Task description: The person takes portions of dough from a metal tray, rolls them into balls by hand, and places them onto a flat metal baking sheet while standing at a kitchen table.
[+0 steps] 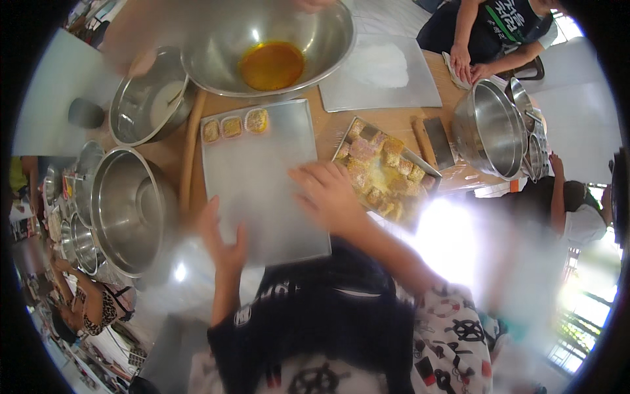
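Note:
My left hand (225, 233) is by the left edge of a flat metal tray (262, 217), thumb and fingers spread, nothing in it. Over the tray's right side reaches my right hand (330, 197), its fingers stretched out and holding nothing that I can see. Three small crumb-coated cakes (231, 127) in pale cups sit in a row along the tray's far left. Close to my right hand is a square pan (426, 172) of yellow and pinkish cake pieces (392, 154) in loose crumbs.
Beyond the tray stands a large steel bowl (331, 49) with amber liquid (272, 65); a person's blurred arm (131, 33) crosses beside it. A wooden rod (191, 151), steel bowls (128, 210), a powder-covered sheet (377, 65), a dough scraper (433, 141) and a pot (491, 128) surround it.

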Demonstrator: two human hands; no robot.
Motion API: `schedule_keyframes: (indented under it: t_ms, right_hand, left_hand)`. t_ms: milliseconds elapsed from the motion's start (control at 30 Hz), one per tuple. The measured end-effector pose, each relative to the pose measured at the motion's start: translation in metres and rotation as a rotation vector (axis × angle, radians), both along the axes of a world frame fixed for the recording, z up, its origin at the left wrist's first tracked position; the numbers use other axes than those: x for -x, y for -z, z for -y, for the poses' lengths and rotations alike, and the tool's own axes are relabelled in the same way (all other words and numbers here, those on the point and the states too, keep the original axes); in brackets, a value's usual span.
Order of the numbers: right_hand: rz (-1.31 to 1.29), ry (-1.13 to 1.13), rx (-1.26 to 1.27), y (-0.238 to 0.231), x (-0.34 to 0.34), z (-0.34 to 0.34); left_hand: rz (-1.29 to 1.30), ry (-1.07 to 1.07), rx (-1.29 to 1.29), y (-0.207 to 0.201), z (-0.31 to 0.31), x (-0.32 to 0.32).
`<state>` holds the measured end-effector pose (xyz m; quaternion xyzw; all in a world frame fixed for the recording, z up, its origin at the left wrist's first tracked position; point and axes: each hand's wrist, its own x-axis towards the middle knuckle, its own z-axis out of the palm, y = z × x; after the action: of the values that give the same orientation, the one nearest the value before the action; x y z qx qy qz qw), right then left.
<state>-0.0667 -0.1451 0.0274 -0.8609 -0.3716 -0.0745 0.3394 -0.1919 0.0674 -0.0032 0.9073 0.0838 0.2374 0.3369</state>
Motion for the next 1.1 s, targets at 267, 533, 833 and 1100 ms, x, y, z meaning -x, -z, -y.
schedule_keyframes:
  t_ms: [267,533,833,1100]
  right_hand:
    - [-0.034,0.391,0.011,0.006,0.041,0.119]
    - [0.009,0.581,0.123,-0.002,0.015,0.19]
    - [-0.111,0.546,-0.019,0.012,-0.008,0.233]
    - [-0.016,0.523,-0.204,0.026,-0.016,0.247]
  left_hand:
    - [-0.005,0.417,-0.079,-0.037,0.088,-0.07]
    - [-0.09,0.529,-0.248,-0.037,0.156,-0.121]
    - [-0.21,0.36,-0.272,-0.022,0.179,-0.143]
    - [-0.097,0.275,-0.169,-0.015,0.183,-0.14]
